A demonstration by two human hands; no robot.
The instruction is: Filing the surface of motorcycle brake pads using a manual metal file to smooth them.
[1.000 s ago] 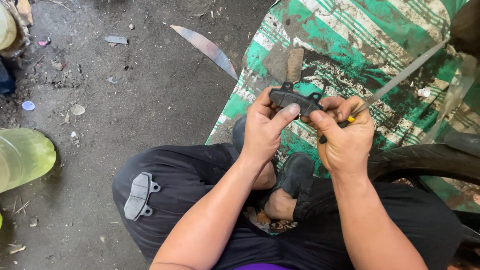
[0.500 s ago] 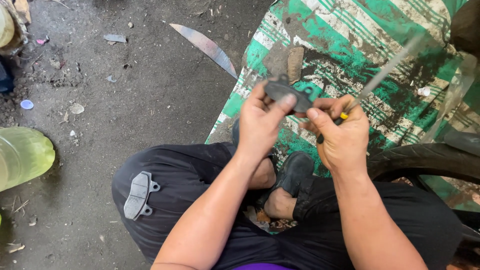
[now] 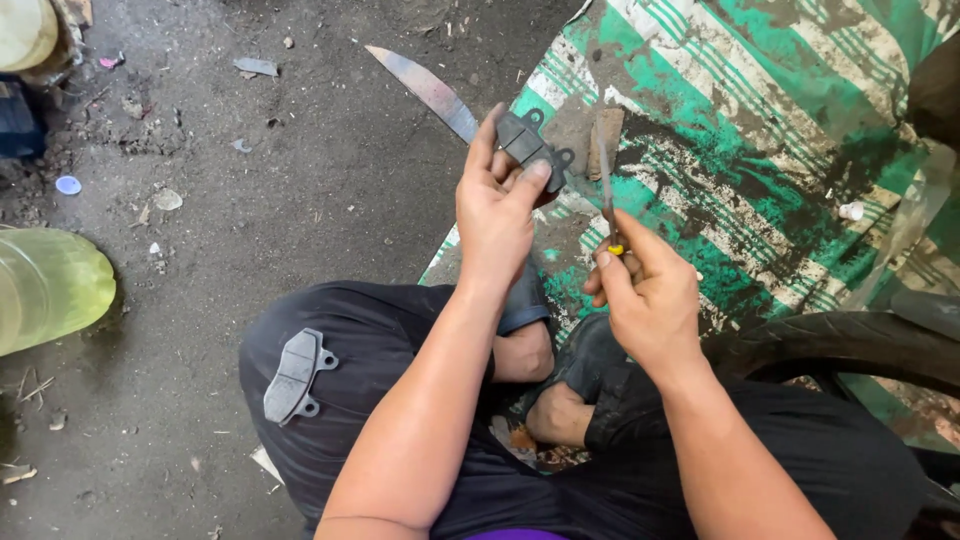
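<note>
My left hand (image 3: pixel 497 208) grips a dark grey brake pad (image 3: pixel 532 147) and holds it up in front of me, tilted, above the edge of the mat. My right hand (image 3: pixel 645 292) is closed around a thin metal tool (image 3: pixel 604 178) with a yellow band at the handle; its shaft points upward, close to the right of the pad but apart from it. A second, lighter grey brake pad (image 3: pixel 295 375) lies on my left thigh, on the dark trousers.
A green and white striped mat (image 3: pixel 760 110), dirty with black grease, covers the ground ahead right. A long metal blade (image 3: pixel 425 90) lies on the concrete. A yellow-green plastic bottle (image 3: pixel 45 288) is at left. A black tyre (image 3: pixel 850 345) curves at right.
My left hand has lifted the brake pad up and turned it. My right hand has drawn back toward me, and its tool now points up instead of out to the right.
</note>
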